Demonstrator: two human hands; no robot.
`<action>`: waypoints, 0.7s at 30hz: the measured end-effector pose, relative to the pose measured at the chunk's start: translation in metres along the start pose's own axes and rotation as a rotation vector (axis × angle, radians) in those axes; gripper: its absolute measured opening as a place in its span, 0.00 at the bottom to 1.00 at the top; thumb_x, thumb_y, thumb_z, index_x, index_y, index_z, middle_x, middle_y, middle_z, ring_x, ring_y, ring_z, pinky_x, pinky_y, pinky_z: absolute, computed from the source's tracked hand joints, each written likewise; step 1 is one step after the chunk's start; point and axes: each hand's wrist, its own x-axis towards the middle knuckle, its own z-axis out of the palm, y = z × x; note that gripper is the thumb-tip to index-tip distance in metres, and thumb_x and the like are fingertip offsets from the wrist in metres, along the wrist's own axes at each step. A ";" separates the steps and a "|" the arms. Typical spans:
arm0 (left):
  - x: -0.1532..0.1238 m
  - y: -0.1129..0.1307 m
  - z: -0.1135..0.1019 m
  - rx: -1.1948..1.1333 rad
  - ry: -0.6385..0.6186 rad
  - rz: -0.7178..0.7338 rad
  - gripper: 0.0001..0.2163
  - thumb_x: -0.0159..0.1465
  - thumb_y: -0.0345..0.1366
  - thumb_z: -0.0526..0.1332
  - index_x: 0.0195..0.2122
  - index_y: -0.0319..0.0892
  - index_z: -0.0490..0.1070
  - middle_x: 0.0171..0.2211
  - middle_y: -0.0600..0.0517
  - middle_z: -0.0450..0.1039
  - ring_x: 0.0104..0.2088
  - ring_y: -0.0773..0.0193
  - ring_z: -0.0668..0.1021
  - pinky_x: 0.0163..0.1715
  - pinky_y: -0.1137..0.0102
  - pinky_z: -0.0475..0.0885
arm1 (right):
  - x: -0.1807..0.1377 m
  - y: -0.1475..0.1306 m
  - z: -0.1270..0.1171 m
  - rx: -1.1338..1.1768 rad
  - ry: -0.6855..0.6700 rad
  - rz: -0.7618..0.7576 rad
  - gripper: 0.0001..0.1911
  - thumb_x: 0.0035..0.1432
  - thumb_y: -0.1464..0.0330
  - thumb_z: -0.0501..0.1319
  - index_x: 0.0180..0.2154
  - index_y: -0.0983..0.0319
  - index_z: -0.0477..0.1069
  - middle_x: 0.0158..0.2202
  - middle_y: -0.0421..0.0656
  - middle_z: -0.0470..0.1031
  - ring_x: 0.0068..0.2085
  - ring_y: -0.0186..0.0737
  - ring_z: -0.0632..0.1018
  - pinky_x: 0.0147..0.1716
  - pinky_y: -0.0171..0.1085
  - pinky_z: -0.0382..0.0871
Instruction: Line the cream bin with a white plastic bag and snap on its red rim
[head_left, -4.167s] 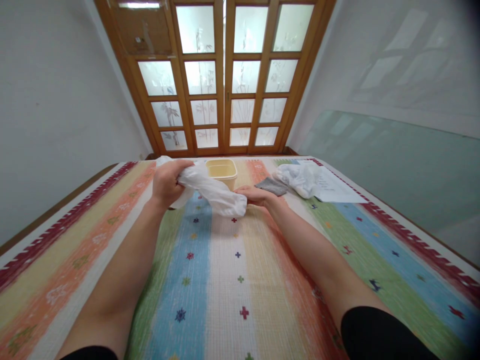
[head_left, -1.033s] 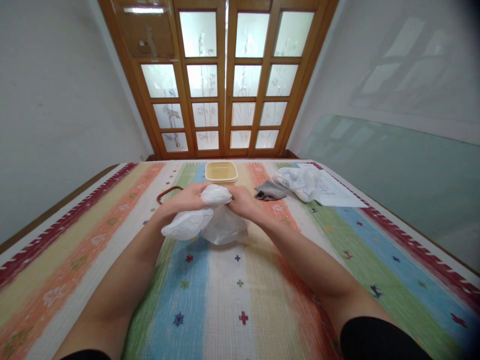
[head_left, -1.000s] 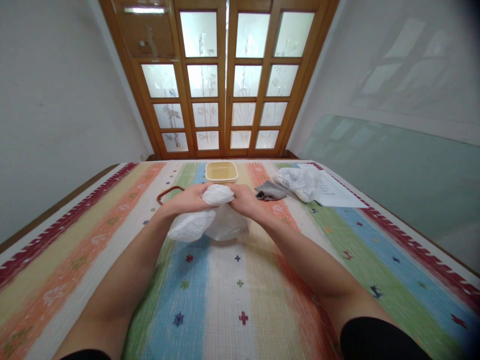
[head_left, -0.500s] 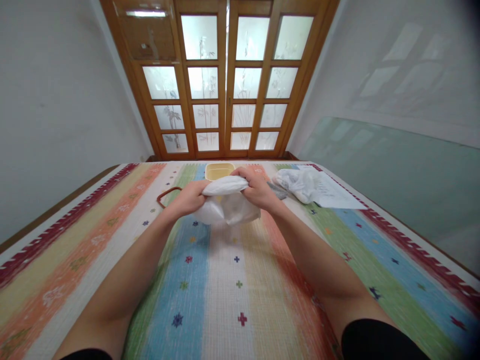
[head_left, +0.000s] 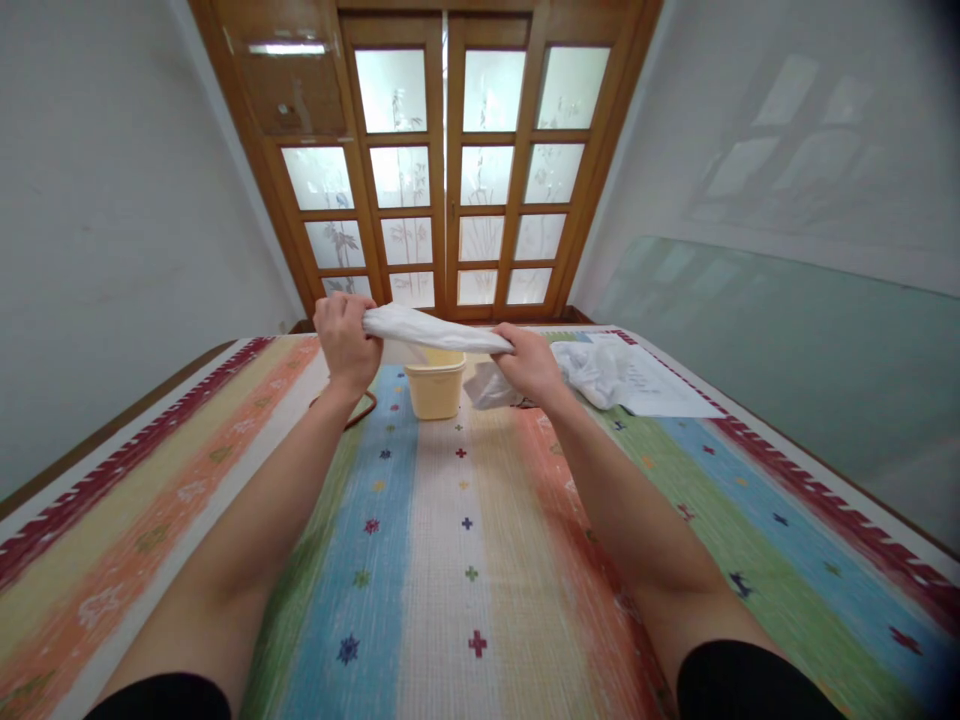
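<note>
My left hand (head_left: 345, 338) and my right hand (head_left: 529, 362) are both closed on a white plastic bag (head_left: 435, 330), which is stretched taut between them in the air. A loose end of the bag hangs below my right hand. Directly beneath the stretched bag a small cream bin (head_left: 435, 388) stands on the striped cloth (head_left: 450, 540).
A crumpled white bag (head_left: 596, 365) lies on a sheet of paper (head_left: 660, 385) at the back right. A brown curved handle (head_left: 360, 408) shows by my left wrist. Wooden glazed doors (head_left: 442, 170) stand behind the table, with a glass panel on the right.
Both hands have risen and spread apart, pulling the bunched bag into a taut strip over the bin. The grey cloth near my right hand is hidden now.
</note>
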 end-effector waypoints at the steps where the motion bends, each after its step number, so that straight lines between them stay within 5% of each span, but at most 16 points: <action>1: 0.004 -0.001 0.005 0.008 0.010 -0.004 0.07 0.62 0.28 0.58 0.40 0.44 0.71 0.44 0.43 0.72 0.52 0.47 0.72 0.54 0.54 0.67 | 0.002 0.003 -0.004 0.049 0.072 0.021 0.13 0.51 0.73 0.57 0.37 0.58 0.77 0.34 0.42 0.80 0.37 0.45 0.76 0.37 0.39 0.63; 5: 0.010 -0.002 0.024 -0.024 -0.025 -0.046 0.11 0.62 0.26 0.56 0.43 0.43 0.70 0.50 0.42 0.73 0.53 0.50 0.74 0.54 0.58 0.69 | 0.008 0.018 -0.015 0.179 0.261 0.051 0.14 0.48 0.73 0.55 0.36 0.60 0.75 0.32 0.41 0.79 0.35 0.43 0.76 0.37 0.39 0.64; 11: -0.001 -0.001 0.048 -0.106 -0.330 -0.163 0.20 0.60 0.24 0.54 0.53 0.45 0.67 0.40 0.48 0.78 0.42 0.53 0.80 0.45 0.63 0.71 | 0.014 0.037 -0.016 0.214 0.365 0.093 0.13 0.48 0.71 0.54 0.35 0.61 0.75 0.32 0.40 0.77 0.33 0.40 0.74 0.35 0.37 0.63; 15: -0.004 0.001 0.068 -0.196 -0.538 0.029 0.24 0.59 0.24 0.55 0.58 0.44 0.67 0.47 0.45 0.78 0.47 0.51 0.79 0.48 0.63 0.71 | 0.015 0.040 -0.012 0.254 0.342 0.102 0.10 0.52 0.68 0.57 0.36 0.61 0.75 0.30 0.39 0.75 0.33 0.39 0.71 0.35 0.37 0.63; 21: 0.002 0.014 0.092 0.015 -0.828 0.242 0.23 0.56 0.37 0.66 0.54 0.37 0.73 0.52 0.38 0.76 0.55 0.42 0.75 0.58 0.55 0.69 | 0.016 0.040 0.005 0.425 0.187 0.159 0.14 0.53 0.62 0.62 0.38 0.63 0.77 0.34 0.41 0.78 0.36 0.42 0.74 0.40 0.41 0.67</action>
